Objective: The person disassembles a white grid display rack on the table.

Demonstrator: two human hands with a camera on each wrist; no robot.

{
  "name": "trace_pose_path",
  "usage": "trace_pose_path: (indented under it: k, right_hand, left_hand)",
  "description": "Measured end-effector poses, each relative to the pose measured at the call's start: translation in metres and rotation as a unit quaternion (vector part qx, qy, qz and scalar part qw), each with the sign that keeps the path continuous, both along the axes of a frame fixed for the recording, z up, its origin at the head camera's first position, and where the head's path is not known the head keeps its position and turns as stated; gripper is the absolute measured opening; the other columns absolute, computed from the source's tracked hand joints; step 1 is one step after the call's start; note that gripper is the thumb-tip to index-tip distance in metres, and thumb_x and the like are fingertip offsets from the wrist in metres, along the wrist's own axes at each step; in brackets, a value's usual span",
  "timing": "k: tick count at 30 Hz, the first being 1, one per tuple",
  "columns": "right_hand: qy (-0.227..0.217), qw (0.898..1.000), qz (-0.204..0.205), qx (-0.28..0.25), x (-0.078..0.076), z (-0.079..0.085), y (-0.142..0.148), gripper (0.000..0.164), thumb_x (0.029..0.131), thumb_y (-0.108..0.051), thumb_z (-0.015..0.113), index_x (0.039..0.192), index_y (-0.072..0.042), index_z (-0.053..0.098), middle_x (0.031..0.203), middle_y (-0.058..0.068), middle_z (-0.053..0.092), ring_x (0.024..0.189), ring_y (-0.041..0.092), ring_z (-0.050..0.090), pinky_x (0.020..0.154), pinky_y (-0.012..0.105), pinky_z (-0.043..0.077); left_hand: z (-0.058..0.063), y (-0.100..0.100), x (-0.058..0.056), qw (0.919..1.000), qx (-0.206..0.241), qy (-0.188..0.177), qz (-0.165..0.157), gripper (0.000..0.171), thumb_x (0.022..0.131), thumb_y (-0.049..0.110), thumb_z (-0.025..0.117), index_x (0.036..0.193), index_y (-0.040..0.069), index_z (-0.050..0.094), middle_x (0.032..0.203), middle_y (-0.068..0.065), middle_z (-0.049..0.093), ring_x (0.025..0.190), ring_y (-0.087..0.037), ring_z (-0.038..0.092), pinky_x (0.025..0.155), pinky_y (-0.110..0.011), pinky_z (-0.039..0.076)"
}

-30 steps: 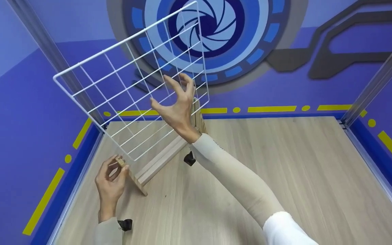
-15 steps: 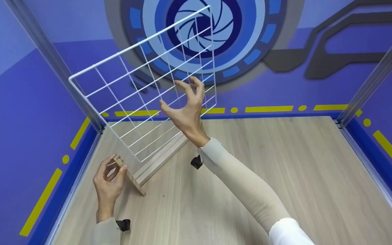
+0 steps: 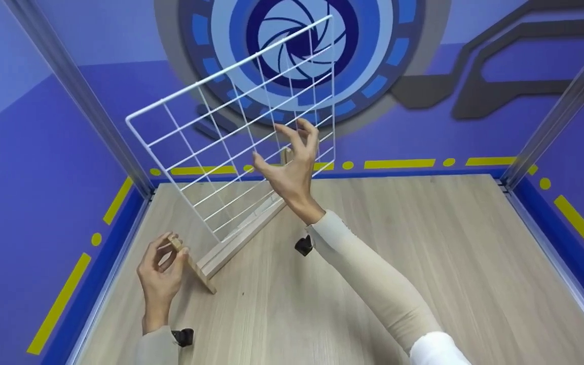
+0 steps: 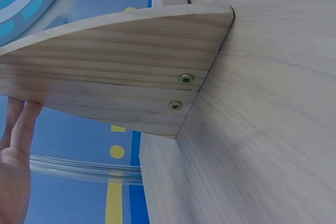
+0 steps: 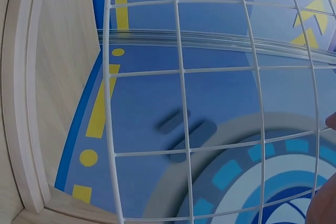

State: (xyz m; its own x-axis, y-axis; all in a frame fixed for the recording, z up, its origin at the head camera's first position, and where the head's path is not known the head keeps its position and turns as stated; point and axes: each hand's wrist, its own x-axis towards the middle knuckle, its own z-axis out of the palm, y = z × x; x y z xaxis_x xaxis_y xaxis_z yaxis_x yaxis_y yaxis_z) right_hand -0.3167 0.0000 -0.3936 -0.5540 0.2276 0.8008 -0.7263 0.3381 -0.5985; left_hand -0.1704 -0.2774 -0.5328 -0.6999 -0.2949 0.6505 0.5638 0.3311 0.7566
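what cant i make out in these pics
Head view: most of the far wooden upright, hidden behind the right hand.
Head view: the dark speck on the tabletop, too small to identify.
Left wrist view: upper end of the near wooden panel, cut off by the left edge.
Right wrist view: part of the wire grid, cut off by top and right edges.
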Motion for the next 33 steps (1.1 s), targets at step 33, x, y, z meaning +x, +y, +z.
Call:
trace_pose_path:
  k: [33]
  right_hand:
    - [-0.021, 0.998, -0.066, 0.012, -0.002, -0.027, 0.058, 0.059, 0.069, -0.031, 0.091, 0.124, -0.027, 0.07, 0.144, 0.006, 0.041, 0.127, 0.019, 0.038, 0.104, 0.045, 0.039]
  left_hand:
    - [-0.001, 0.0, 0.0, 0.9998, -0.017, 0.011, 0.006, 0.048, 0.079, -0.016, 0.074, 0.125, -0.011, 0.061, 0.113, -0.03, 0.066, 0.1, -0.021, 0.069, 0.085, -0.024, 0.06]
